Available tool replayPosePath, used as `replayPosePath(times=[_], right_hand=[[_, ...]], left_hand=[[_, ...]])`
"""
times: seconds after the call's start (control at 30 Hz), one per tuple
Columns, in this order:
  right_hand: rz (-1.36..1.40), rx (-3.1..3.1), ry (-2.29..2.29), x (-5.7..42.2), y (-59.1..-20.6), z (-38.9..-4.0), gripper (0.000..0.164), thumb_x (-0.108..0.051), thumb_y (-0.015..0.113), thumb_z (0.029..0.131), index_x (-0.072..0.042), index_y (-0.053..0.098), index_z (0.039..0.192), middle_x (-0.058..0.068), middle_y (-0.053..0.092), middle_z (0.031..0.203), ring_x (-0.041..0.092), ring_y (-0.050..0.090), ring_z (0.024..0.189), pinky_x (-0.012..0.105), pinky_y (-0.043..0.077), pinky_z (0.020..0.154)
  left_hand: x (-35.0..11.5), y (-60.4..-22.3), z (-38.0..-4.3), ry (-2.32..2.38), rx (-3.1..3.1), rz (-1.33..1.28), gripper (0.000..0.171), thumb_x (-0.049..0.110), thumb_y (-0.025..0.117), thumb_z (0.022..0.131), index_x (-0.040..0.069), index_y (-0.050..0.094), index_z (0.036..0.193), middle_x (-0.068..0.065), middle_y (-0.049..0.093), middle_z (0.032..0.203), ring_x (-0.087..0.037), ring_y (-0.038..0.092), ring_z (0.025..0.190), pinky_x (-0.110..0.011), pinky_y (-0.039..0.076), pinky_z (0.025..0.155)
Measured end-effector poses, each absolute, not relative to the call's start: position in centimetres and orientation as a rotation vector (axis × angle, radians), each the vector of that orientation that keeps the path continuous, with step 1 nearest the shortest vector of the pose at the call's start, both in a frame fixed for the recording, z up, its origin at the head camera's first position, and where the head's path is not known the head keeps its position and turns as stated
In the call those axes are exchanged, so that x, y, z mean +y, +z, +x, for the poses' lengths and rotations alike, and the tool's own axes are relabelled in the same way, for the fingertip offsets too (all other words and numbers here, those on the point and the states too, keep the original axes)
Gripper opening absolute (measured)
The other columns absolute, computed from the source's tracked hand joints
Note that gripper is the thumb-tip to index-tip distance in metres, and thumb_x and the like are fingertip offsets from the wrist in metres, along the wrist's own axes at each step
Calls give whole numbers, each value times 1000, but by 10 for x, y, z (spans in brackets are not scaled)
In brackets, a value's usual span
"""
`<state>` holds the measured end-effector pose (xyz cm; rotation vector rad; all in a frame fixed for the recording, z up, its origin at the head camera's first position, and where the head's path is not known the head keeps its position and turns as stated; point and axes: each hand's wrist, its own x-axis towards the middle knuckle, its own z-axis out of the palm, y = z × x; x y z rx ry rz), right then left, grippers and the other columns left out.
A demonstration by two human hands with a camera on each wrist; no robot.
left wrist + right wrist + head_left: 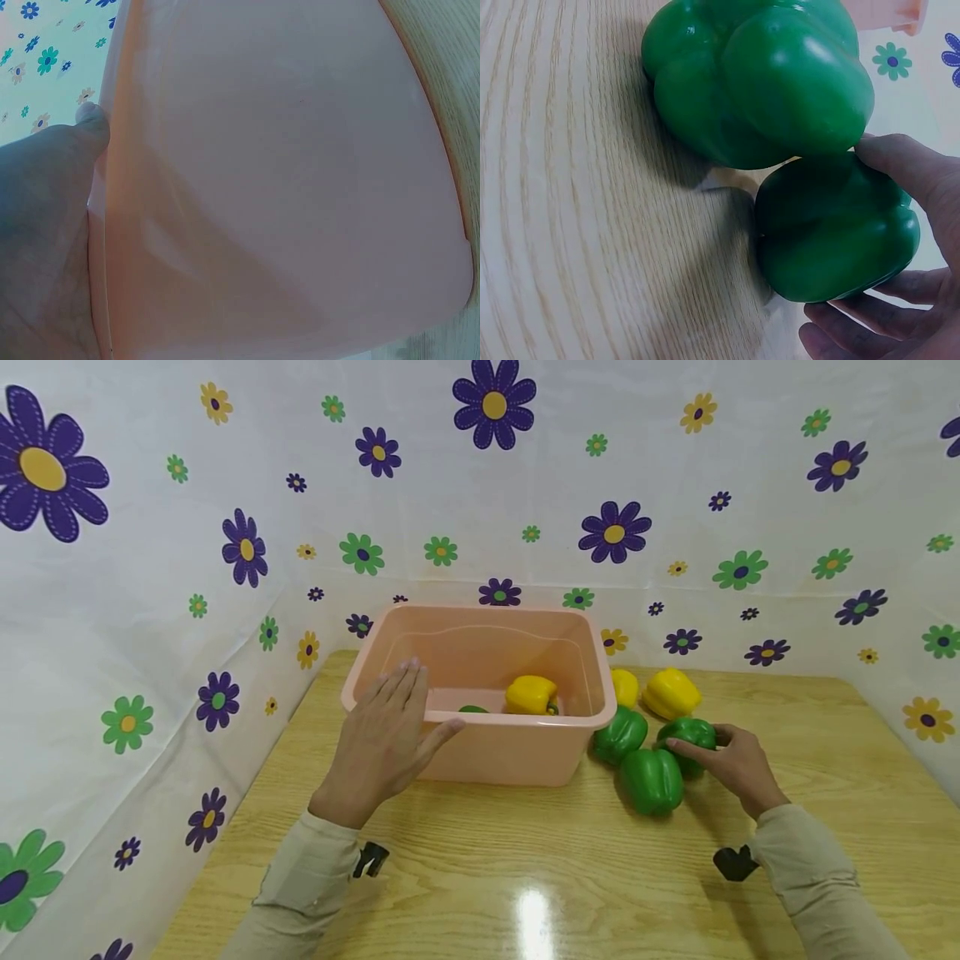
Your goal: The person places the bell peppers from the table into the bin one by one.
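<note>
My right hand (738, 767) grips a green bell pepper (693, 734), thumb on one side and fingers curled round the other. In the right wrist view this pepper (836, 229) sits between thumb and fingers, against a larger-looking green pepper (757, 82). My left hand (386, 739) lies with straight fingers over the front rim of a pink plastic tub (495, 752), near its left corner. The left wrist view shows the thumb at the rim and the tub's outer wall (300, 150). Inside the tub are a yellow bell pepper (531, 695) and a green one (472, 709), mostly hidden by the rim.
Two more green peppers, one in front (652, 782) and one by the tub (619, 735), lie right of the tub. Behind them are two yellow peppers, one whole (672, 693) and one partly hidden (624, 687). A flowered sheet (480, 485) rises behind the wooden table (525, 852).
</note>
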<state>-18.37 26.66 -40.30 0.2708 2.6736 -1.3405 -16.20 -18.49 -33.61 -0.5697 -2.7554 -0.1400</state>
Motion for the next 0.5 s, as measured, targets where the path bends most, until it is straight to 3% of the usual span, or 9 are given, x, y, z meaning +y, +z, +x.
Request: replayPosePath(times=[0.5], right_hand=[[253,2693,-1370,266,-406,-183,100,-56,69,92,18,31,148,36,41,145,43,46,125,56,43,108]], left_hand=[[-186,-337,-162,-135,-2755,-570,88,62,43,102,-9,31,154,-24,30,161,-37,28,150,-49,19,124]])
